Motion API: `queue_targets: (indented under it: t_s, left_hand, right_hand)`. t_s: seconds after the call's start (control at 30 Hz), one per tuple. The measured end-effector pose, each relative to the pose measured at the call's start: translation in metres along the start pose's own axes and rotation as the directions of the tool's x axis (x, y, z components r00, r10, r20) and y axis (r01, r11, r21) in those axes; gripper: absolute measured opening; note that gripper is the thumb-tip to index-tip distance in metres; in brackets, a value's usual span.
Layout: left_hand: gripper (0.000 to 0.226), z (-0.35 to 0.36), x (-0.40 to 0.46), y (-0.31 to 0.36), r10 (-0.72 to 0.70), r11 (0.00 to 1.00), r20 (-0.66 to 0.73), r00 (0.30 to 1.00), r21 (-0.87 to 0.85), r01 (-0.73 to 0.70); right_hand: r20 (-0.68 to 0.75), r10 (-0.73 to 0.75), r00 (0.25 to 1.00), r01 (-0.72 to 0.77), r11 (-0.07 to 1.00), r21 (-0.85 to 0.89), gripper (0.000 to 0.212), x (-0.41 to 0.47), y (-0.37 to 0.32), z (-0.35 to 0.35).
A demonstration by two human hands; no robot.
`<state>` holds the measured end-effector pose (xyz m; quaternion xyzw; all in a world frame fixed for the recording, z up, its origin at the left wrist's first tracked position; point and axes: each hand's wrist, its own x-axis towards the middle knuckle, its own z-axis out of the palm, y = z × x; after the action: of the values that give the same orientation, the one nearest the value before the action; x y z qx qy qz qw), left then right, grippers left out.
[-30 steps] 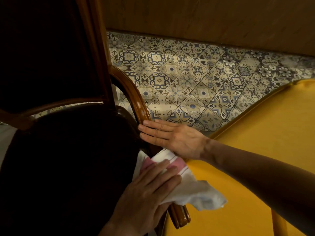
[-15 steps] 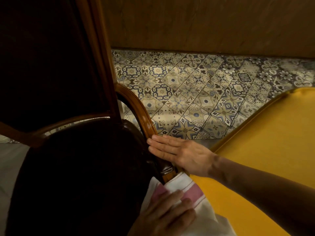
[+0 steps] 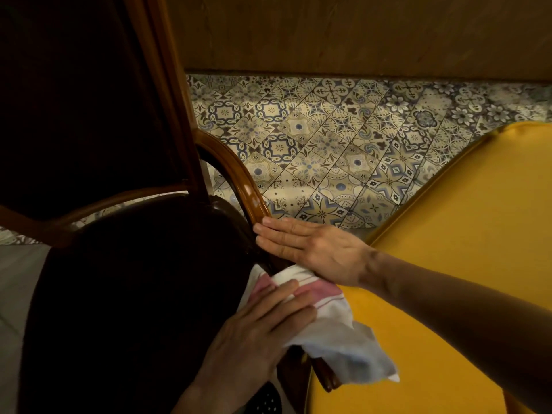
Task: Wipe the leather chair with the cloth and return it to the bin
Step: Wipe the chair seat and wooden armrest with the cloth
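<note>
The dark leather chair (image 3: 128, 294) fills the left of the view, with a tall dark back and a curved wooden armrest (image 3: 239, 180) on its right side. A white cloth with pink stripes (image 3: 334, 330) is draped over the armrest's near part. My left hand (image 3: 257, 333) presses flat on the cloth at the seat's right edge. My right hand (image 3: 313, 252) lies flat, fingers together, on the armrest just beyond the cloth, its heel touching the cloth. No bin is in view.
A yellow-covered table (image 3: 448, 279) runs along the right, close against the chair's arm. Patterned floor tiles (image 3: 328, 138) lie beyond, up to a wooden wall panel (image 3: 328, 31). A dark perforated object (image 3: 264, 401) shows at the bottom edge.
My left hand has slid the cloth back up the armrest toward my right hand after drawing it toward me. My right hand has stayed on the armrest.
</note>
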<state>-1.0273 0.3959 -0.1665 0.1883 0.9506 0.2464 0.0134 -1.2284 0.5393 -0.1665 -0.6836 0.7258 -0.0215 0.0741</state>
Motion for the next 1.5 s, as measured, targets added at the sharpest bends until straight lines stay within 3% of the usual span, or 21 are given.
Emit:
queue_targets:
  t_s: [0.2, 0.37, 0.53, 0.63, 0.77, 0.9, 1.03, 1.1, 1.17, 1.23, 1.37, 1.5]
  left_hand:
    - [0.054, -0.004, -0.012, -0.008, -0.017, 1.0, -0.07, 0.997, -0.014, 0.016]
    - [0.055, -0.032, -0.035, -0.032, -0.176, 0.982, -0.168, 0.97, 0.034, 0.184]
    - [0.074, -0.065, -0.051, -0.053, -0.344, 0.924, -0.23, 0.91, 0.088, 0.372]
    - [0.071, -0.08, -0.055, -0.067, -0.43, 0.879, -0.311, 0.848, 0.069, 0.471]
    - [0.054, -0.095, -0.043, -0.088, -0.54, 0.8, -0.456, 0.708, -0.016, 0.6]
    - [0.056, -0.092, -0.001, -0.097, -0.527, 0.772, -0.5, 0.687, 0.057, 0.633]
    - [0.054, -0.082, 0.052, -0.091, -0.555, 0.739, -0.581, 0.595, -0.016, 0.674]
    - [0.06, -0.076, 0.073, -0.086, -0.489, 0.813, -0.535, 0.689, 0.008, 0.583]
    - [0.065, -0.065, 0.082, -0.081, -0.342, 0.912, -0.401, 0.85, 0.077, 0.403]
    - [0.059, -0.053, 0.081, -0.078, -0.232, 0.962, -0.259, 0.937, 0.082, 0.261]
    - [0.045, -0.038, 0.071, -0.078, -0.18, 0.983, -0.154, 0.972, 0.013, 0.184]
    - [0.048, -0.034, 0.066, -0.09, -0.152, 0.987, -0.124, 0.98, 0.023, 0.156]
  right_hand:
    - [0.011, 0.006, 1.0, -0.006, 1.0, -0.023, 0.062, 0.0, -0.004, -0.005]
    - [0.035, 0.042, 0.999, -0.042, 0.999, 0.002, 0.064, 0.001, -0.011, -0.009]
    - [0.057, 0.101, 0.993, -0.102, 0.995, 0.01, 0.077, -0.002, -0.022, -0.015]
    - [0.072, 0.114, 0.991, -0.118, 0.992, 0.054, 0.076, -0.004, -0.027, -0.017]
    - [0.078, 0.154, 0.985, -0.161, 0.982, 0.097, 0.079, -0.008, -0.034, -0.016]
    - [0.058, 0.181, 0.982, -0.186, 0.978, 0.095, 0.08, -0.012, -0.041, -0.014]
    - [0.027, 0.206, 0.978, -0.207, 0.966, 0.152, 0.078, -0.017, -0.047, -0.01]
    - [0.012, 0.204, 0.979, -0.203, 0.962, 0.183, 0.073, -0.019, -0.048, -0.009]
    - [0.001, 0.207, 0.978, -0.204, 0.962, 0.183, 0.071, -0.02, -0.051, -0.008]
    - [-0.028, 0.229, 0.973, -0.22, 0.959, 0.18, 0.068, -0.021, -0.055, -0.005]
    - [-0.097, 0.26, 0.961, -0.237, 0.951, 0.198, 0.063, -0.022, -0.059, 0.002]
    - [-0.131, 0.265, 0.955, -0.234, 0.949, 0.213, 0.065, -0.023, -0.059, 0.007]
